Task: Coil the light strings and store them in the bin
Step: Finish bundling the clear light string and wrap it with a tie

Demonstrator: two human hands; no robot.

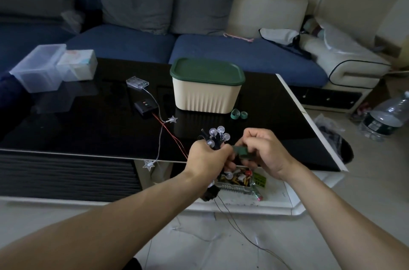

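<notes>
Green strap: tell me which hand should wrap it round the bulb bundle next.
Right. The right hand already pinches the green strap beside the bulb bundle, while the left hand is fully occupied gripping that bundle.

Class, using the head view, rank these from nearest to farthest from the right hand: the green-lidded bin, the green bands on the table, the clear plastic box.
From the right hand:
1. Green bands, just beyond it.
2. Green-lidded bin, farther back, centre.
3. Clear plastic box, far left corner.

green strap (241,152) partly hidden by fingers (250,143)
</notes>
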